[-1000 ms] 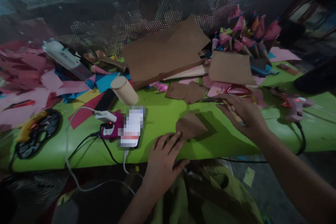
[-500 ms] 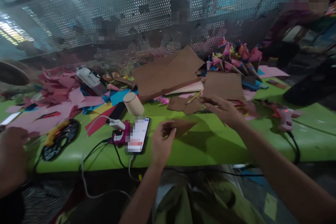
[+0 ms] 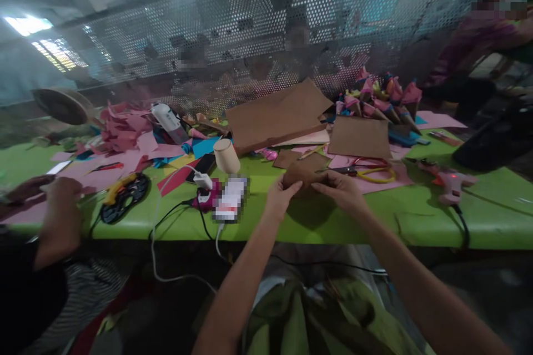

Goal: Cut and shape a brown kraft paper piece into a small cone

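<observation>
A small piece of brown paper (image 3: 306, 180) is held up between both hands, a little above the green table. My left hand (image 3: 283, 191) pinches its left side, thumb in front. At its right side my right hand (image 3: 339, 188) grips the edge between thumb and fingers. The paper looks slightly curved; its far side is hidden. Just beyond my right hand lie scissors (image 3: 375, 169) with red and yellow handles on pink paper. Behind the held piece is another flat brown piece (image 3: 287, 158), with a pencil (image 3: 312, 151) close by.
Left of my hands are a phone (image 3: 230, 199), a pink power adapter (image 3: 207, 197) with cables and a beige cup (image 3: 227, 156). A glue gun (image 3: 452, 183) lies to the right. Brown sheets (image 3: 278, 116) and paper cones (image 3: 387, 100) stand behind. A co-worker's hand (image 3: 62, 194) is at far left.
My right hand has come down from near the scissors to the brown paper and taken its right side. My left hand has lifted the paper up and to the right.
</observation>
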A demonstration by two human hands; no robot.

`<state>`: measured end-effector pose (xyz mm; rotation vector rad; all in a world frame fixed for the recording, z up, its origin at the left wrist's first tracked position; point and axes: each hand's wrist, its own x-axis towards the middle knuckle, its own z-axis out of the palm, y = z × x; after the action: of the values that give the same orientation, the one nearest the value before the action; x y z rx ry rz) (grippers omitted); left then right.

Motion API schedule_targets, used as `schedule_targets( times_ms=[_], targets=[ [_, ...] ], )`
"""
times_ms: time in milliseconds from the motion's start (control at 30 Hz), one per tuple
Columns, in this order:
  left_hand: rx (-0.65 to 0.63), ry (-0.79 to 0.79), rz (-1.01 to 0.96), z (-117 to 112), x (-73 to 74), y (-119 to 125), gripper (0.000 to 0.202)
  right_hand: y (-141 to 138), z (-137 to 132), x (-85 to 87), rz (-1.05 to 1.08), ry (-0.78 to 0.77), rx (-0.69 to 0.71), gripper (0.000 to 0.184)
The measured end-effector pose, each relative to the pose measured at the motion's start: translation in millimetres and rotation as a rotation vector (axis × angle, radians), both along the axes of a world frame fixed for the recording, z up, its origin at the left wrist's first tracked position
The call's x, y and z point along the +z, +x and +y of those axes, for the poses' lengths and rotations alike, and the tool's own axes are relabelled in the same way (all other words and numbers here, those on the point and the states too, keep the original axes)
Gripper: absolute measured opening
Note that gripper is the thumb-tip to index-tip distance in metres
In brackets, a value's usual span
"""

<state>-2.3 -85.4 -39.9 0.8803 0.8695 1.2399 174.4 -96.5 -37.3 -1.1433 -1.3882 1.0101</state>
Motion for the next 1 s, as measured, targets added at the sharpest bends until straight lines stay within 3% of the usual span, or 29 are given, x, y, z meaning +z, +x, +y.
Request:
schedule_targets(
  times_ms=[333, 600, 833, 1000],
  targets=[
    [0.105, 0.148, 0.188, 4, -14.1, 2, 0.026, 5, 2, -3.3, -0.023, 0.023, -0.037, 0.047],
    [0.091, 0.207, 0.223, 7, -16.4, 1, 0.037, 8, 3, -3.7, 0.008, 0.056, -0.048, 0.045],
    [0.118, 0.088, 0.168, 10, -21.2, -3, 0.035, 9, 6, -8.0, 0.040, 0.074, -0.087, 0.046],
    [0.035, 0.201, 0.108, 8, -18.4, -2, 0.036, 9, 6, -9.0, 0.044, 0.080, -0.069, 0.044]
  ],
)
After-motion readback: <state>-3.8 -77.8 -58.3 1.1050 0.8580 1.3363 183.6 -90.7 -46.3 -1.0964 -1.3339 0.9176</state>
